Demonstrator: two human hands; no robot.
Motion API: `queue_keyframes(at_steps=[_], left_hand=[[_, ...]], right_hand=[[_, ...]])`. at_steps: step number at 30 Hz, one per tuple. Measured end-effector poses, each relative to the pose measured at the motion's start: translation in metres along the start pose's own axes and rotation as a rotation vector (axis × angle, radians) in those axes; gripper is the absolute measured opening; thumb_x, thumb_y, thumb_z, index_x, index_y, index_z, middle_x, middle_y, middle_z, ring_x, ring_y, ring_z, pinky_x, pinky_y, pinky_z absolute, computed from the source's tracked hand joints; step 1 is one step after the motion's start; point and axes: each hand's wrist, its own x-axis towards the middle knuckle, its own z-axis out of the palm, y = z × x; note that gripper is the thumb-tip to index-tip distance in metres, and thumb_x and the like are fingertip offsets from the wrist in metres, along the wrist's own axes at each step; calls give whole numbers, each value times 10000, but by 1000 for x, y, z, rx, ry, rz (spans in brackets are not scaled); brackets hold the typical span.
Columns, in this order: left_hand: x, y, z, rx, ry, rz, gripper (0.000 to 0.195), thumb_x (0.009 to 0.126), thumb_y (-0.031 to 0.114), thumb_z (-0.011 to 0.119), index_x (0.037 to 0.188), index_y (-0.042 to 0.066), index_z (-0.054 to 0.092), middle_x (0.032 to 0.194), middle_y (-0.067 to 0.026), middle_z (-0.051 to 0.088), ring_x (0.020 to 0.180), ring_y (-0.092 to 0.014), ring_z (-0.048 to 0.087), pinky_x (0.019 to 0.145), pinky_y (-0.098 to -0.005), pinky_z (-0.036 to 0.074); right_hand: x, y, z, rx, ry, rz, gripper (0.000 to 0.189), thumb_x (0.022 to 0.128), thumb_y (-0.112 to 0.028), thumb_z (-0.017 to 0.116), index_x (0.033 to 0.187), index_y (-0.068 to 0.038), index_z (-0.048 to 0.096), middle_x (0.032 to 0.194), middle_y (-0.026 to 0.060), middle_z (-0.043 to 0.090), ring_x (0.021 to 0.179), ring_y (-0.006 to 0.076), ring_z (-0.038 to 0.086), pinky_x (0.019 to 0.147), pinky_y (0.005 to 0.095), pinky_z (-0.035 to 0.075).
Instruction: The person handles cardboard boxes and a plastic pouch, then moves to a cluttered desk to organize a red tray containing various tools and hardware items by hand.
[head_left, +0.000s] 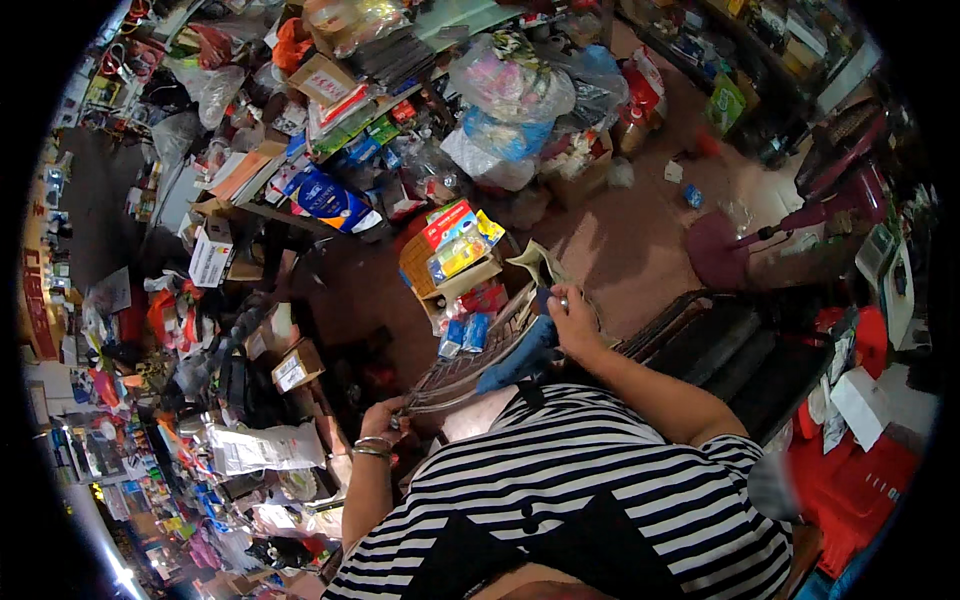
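Observation:
Across my front is a wire basket (484, 351), seen edge-on, its far side and contents mostly hidden. My left hand (386, 421), with bangles at the wrist, grips its lower left end. At the upper right end my right hand (576, 322) is closed around the basket's edge, beside a blue cloth (517, 361). A pale crumpled sheet (541, 259) sticks up just beyond the right fingers. Past the basket stands an open cardboard box (474, 276) with colourful packages (456, 244) in it. Small blue-and-white boxes (463, 334) lie on the near side.
Crowded shelves and goods line the left. Clear plastic bags (514, 82) are piled ahead on the reddish floor (600, 247). A maroon stool or chair base (716, 251) stands at the right, near a black seat (709, 360). Red fabric (855, 487) hangs by my right side.

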Motion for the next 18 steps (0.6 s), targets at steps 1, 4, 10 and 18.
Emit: queue_keyframes(at_steps=[1, 4, 10, 18], left_hand=[[-13, 10, 7, 32, -4, 24, 89, 861, 102, 567, 893, 26, 601, 677, -58, 565, 433, -130, 450, 392, -248, 368], [-18, 28, -4, 64, 21, 69, 148, 911, 131, 509, 934, 31, 616, 711, -73, 606, 434, -128, 435, 384, -230, 341], [-8, 62, -38, 209, 57, 139, 186, 897, 152, 547, 953, -8, 624, 722, -129, 631, 450, -135, 481, 378, -225, 379], [28, 57, -76, 793, 72, 604, 211, 864, 155, 524, 916, 9, 666, 687, -84, 627, 521, -157, 567, 428, -288, 442]], right_hand=[[-5, -1, 7, -24, 7, -37, 347, 958, -259, 507, 1219, -35, 462, 1091, 193, 586, 1008, 295, 575, 888, 388, 439], [-17, -4, 22, -19, -54, -4, 397, 949, -247, 513, 1268, -30, 419, 1110, 202, 570, 1030, 302, 560, 903, 391, 428], [-23, 13, 53, 61, -172, -8, 529, 889, -215, 582, 1325, -11, 364, 1218, 240, 474, 1086, 337, 514, 953, 384, 394], [-7, 6, 25, -77, -531, -82, 631, 832, -230, 672, 1337, 2, 374, 1127, 173, 558, 958, 236, 576, 818, 352, 475]])
